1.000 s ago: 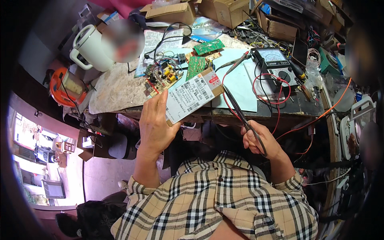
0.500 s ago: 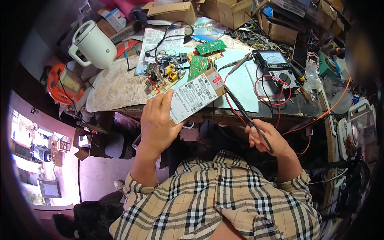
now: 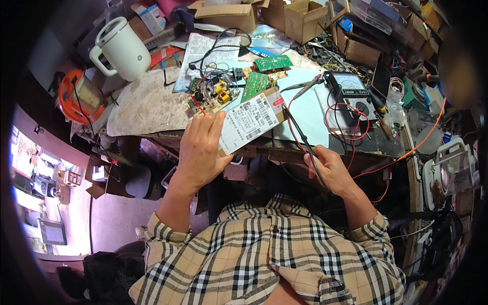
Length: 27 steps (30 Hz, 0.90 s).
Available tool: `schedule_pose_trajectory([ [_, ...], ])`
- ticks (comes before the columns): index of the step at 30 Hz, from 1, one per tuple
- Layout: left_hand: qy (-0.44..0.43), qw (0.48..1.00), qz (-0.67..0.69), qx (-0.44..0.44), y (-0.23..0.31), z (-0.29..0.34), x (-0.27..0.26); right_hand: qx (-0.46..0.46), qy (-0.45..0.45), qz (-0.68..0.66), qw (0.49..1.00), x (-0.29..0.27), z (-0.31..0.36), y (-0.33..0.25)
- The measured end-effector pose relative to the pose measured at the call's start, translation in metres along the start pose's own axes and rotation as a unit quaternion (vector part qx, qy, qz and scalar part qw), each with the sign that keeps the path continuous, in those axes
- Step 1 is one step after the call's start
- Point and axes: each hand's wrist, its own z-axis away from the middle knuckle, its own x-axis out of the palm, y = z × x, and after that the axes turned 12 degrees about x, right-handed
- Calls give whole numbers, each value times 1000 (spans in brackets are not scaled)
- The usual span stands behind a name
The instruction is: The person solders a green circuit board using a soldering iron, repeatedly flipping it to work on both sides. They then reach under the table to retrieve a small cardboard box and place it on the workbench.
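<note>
My left hand (image 3: 199, 145) is closed around the lower left end of a small cardboard box (image 3: 279, 118), tilted up over the bench's front edge. A large white printed label (image 3: 244, 128) covers its upper face, with red print near the far end. Long black tweezers (image 3: 313, 161) are gripped in my right hand (image 3: 329, 169). Their tips touch the right end of the box, by the brown cardboard; whether they pierce it I cannot tell. Just behind the box lie green circuit boards (image 3: 255, 85) and a board crowded with parts (image 3: 222, 94).
An analog multimeter (image 3: 347, 86) with red and black leads lies right of the paper sheet (image 3: 305, 114). A white lidded jug (image 3: 122, 51) and an orange container (image 3: 71, 96) stand at the left. Open cardboard boxes (image 3: 305, 20) and loose cables fill the back.
My right hand has moved a little left and up with the tweezers, whose prongs now look closer together. The box has tipped slightly; my left hand keeps its hold.
</note>
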Motion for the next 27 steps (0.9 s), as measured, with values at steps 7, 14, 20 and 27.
schedule_pose_trajectory([
  [7,12,1000,14,-12,-3,5,6,62,-83,-120,987,-4,-2,6],
  [14,19,998,46,-31,-10,8,9,67,-203,-302,929,-4,-8,19],
  [20,12,998,62,-22,-16,7,11,32,-255,-370,893,1,-13,33],
  [27,12,998,-35,-49,2,-5,23,13,-204,-288,936,4,-6,21],
])
